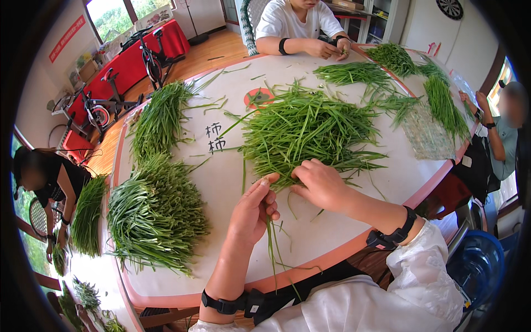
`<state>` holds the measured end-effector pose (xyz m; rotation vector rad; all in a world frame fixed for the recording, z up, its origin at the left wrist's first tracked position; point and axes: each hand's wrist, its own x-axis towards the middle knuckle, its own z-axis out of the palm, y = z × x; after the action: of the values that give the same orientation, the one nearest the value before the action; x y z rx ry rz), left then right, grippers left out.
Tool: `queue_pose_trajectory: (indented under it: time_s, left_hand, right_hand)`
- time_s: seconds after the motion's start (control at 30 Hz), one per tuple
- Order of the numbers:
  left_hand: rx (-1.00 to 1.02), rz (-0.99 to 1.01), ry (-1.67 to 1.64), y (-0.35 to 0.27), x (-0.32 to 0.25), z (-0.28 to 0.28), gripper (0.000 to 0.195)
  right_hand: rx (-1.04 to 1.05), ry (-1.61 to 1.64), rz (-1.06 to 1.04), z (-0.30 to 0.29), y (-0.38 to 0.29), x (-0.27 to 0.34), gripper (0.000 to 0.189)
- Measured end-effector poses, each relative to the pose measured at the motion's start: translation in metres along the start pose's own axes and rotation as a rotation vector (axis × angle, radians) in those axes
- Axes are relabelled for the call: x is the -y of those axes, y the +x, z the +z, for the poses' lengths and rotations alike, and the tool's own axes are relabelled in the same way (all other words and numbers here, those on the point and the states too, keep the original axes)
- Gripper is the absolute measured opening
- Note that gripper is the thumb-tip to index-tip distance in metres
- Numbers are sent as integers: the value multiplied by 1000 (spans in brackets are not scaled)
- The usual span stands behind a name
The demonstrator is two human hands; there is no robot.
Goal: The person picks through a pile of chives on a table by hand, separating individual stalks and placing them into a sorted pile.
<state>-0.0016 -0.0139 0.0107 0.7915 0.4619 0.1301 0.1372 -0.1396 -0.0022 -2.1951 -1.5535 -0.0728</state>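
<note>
Several long green blades, which look like garlic chives, hang from my left hand [255, 207], its thumb and forefinger pinched together around their upper end. My right hand [321, 184] rests at the near edge of a large loose heap of green chives [309, 128], fingers bent; whether it grips any blade is hidden. To the left on the white table [232, 257] lies a big, neatly stacked pile of chives [157, 216], with another bunch [159, 120] behind it.
Across the table a person [298, 29] handles a small piece of greens. More chives [352, 74] and a woven mat [429, 130] lie at the right. One person [49, 182] bends at the far left; another [502, 120] is at the right edge. A blue plastic tub [475, 269] stands lower right.
</note>
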Motion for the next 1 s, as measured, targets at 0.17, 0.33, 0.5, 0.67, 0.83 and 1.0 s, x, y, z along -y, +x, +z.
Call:
queue_pose_trajectory:
  time_s: [0.17,0.33,0.5,0.67,0.83,1.0]
  left_hand:
    - [-35,34,-39,1,1,-3,26]
    - [-32,25,-36,2,3,-2,26]
    - [-41,21,-64,1,4,-4,26]
    - [-27,-4,-70,5,8,-2,25]
    - [48,-16,-51,1,6,-3,25]
    - [170,29,-14,0,8,-6,28]
  right_hand:
    - [59,161,125,-20,5,-4,10]
    - [161,674,447,-71,-19,-21,13]
    - [63,715,439,-100,-47,-46,16]
    - [55,857,444,-129,-61,-57,17]
    - [46,873,285,-136,-52,-40,19]
    - [129,794,164,-115,-26,-2,21]
